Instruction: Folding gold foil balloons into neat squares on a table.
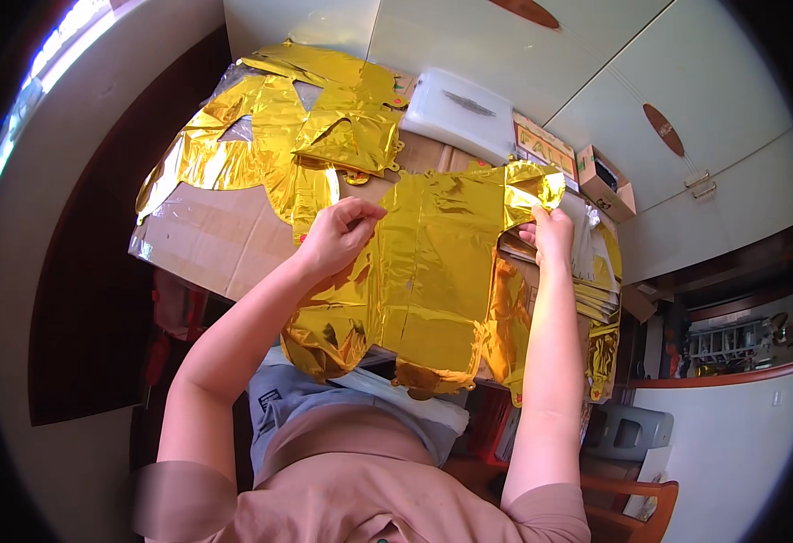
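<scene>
A large flat gold foil sheet point(442, 262), shaped like an uninflated foil balloon with small tabs along its edges, spreads over the near side of the table and hangs past its front edge. At the sheet's left side, my left hand point(340, 239) is closed, thumb and fingers pinched together against the foil. My right hand point(550, 233) pinches the upper right corner, where the foil is raised and crumpled. More gold foil pieces point(274, 136) lie spread and overlapping at the far left, partly over one another.
Brown cardboard point(206, 231) covers the table. At the back are a translucent white plastic box point(455, 113) and small cardboard boxes point(605, 181). Flat stacked packets point(596, 290) stand by my right forearm. White cabinets point(596, 54) rise behind; a grey plastic stool point(632, 433) is at lower right.
</scene>
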Demonstrator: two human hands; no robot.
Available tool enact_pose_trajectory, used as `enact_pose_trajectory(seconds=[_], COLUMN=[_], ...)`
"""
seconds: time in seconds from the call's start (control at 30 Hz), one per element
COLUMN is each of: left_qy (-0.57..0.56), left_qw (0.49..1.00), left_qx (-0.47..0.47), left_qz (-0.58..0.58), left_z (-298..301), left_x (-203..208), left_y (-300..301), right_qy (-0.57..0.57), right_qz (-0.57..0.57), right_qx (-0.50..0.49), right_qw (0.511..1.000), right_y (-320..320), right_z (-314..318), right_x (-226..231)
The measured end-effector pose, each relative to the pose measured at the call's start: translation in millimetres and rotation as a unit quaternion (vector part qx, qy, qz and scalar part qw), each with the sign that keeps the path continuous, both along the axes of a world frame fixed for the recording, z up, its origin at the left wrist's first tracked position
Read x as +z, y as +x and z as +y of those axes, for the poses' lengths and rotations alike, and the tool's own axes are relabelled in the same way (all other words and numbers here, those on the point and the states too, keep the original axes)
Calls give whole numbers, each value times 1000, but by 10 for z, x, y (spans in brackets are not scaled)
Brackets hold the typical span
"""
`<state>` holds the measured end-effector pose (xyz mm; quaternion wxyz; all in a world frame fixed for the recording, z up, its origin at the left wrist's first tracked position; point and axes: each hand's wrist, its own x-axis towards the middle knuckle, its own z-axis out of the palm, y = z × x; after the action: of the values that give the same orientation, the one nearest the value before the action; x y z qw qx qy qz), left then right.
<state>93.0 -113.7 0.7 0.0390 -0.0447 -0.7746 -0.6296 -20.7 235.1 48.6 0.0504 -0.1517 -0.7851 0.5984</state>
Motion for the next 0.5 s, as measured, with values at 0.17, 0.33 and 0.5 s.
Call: enact_pose_trajectory(seconds=[0.17,0.33,0.5], left_qy=[-5,-118,-271], left_qw=[1000,983,926], left_qx=[0,-9,-61], left_qz=[5,139,255], left_z=[1,11,72], left_x=[-25,32,67], left_y=[1,22,98], right_qy=[-26,-49,-60], right_qz=[34,37,36], right_qx=[0,-14,-29], right_qw=[999,998,997], right_y=[22,-23,-46], right_z=[-171,-375,-539], right_x=[-75,-114,-131])
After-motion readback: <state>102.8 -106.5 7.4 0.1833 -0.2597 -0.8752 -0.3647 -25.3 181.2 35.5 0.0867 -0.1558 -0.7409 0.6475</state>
